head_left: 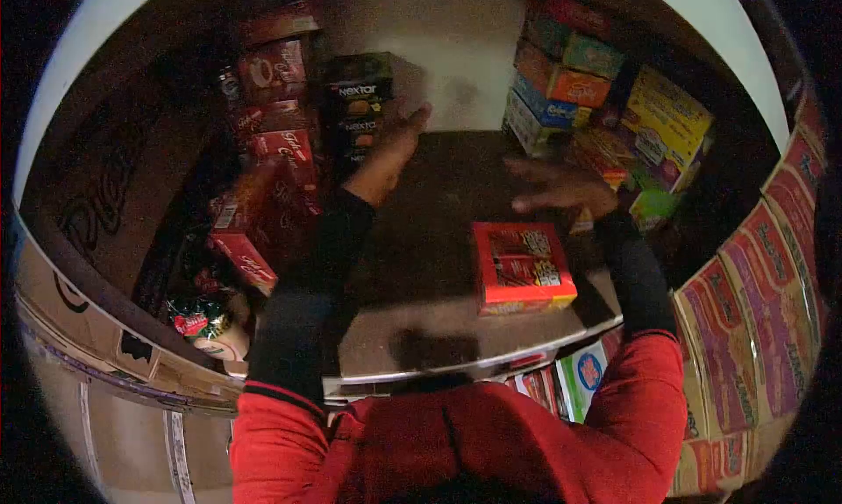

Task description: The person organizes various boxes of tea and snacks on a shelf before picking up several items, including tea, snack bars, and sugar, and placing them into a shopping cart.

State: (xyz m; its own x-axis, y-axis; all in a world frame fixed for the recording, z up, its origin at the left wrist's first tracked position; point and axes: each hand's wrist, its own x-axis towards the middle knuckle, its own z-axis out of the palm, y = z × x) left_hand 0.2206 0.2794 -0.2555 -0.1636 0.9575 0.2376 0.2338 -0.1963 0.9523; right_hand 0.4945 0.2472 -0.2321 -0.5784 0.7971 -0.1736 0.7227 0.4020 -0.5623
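My left hand (393, 160) reaches over the shelf (430, 206), its fingers stretched out and holding nothing. It is right beside a stack of black Nextar boxes (358, 96), overlapping its edge in this view. My right hand (561, 188) is open too, palm side inward and fingers apart, close to the boxes at the right. Behind its wrist lies a green box (656, 206), partly hidden. A red box (524, 267) sits near the shelf's front edge, just below my right hand and apart from it.
Red boxes (285, 153) are piled at the left. Several coloured boxes (561, 83) form a stack at the back right, beside a yellow box (667, 118). Large printed cartons (745, 302) stand outside on the right. A brown carton (96, 197) lines the left side.
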